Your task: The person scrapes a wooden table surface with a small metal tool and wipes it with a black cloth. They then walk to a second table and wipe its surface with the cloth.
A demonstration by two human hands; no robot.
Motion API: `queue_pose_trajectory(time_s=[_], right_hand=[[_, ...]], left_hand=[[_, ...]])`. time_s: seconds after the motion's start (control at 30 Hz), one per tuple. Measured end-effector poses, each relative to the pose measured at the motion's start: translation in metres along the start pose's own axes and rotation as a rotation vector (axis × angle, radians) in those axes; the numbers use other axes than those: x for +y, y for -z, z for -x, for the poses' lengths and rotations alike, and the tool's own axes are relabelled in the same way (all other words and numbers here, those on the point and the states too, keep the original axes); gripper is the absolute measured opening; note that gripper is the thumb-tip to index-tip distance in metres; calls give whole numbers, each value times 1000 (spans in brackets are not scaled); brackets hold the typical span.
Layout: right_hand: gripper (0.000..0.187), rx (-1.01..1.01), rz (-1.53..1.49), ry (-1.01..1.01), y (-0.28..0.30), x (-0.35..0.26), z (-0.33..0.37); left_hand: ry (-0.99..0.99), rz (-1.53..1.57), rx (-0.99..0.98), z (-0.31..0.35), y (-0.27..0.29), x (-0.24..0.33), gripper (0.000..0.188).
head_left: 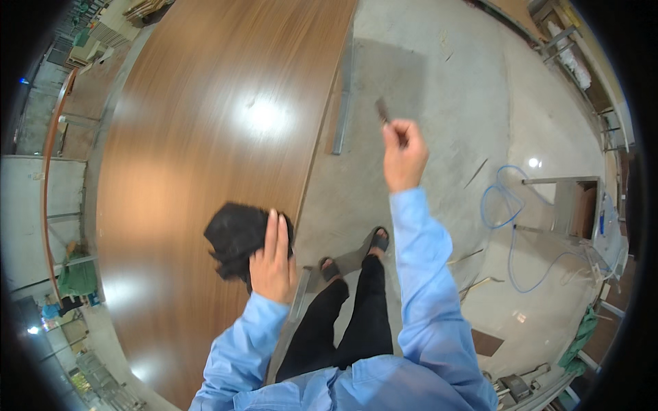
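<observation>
Left hand [273, 270], two fingers straight, rests on black cloth [235, 236], grip unclear; right hand [404, 157] pinches a blurred tool [382, 109]. Board [205, 157] work seems underway; what remains doesn't show.

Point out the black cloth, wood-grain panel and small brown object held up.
Black cloth [235, 234], head view: crumpled middle.
Wood-grain panel [209, 154], head view: bare top.
Small brown object [382, 109], head view: blurred upper end.
</observation>
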State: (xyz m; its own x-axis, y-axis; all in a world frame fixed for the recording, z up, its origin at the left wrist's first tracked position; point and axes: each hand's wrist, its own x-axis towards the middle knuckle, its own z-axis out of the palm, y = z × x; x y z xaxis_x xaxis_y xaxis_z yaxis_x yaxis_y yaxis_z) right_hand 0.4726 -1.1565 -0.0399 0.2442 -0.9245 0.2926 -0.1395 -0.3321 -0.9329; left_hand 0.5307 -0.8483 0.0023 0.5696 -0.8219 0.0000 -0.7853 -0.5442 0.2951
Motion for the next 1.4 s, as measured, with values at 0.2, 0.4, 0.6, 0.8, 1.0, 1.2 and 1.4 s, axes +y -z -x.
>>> queue_pose_trajectory(time_s=[0.2, 0.4, 0.6, 0.8, 1.0, 1.2, 1.4], right_hand=[[11, -342, 110, 396, -3, -18, 60], [11, -347, 229, 542, -33, -24, 69], [13, -497, 241, 711, -13, -34, 136], [15, -696, 140, 891, 17, -91, 226], [10, -230, 419, 620, -29, -79, 146], [23, -644, 252, 796, 32, -84, 297], [10, -484, 199, 740, 31, -103, 278]], left_hand=[[52, -31, 137, -31, -3, 4, 74], [312, 15, 214, 85, 9, -64, 71], [457, -87, 330, 184, 29, -136, 55], [510, -55, 338, 202, 29, -154, 60], [549, -87, 340, 198, 31, -147, 60], [545, -121, 328, 198, 30, -147, 60], [576, -105, 282, 196, 32, -147, 59]])
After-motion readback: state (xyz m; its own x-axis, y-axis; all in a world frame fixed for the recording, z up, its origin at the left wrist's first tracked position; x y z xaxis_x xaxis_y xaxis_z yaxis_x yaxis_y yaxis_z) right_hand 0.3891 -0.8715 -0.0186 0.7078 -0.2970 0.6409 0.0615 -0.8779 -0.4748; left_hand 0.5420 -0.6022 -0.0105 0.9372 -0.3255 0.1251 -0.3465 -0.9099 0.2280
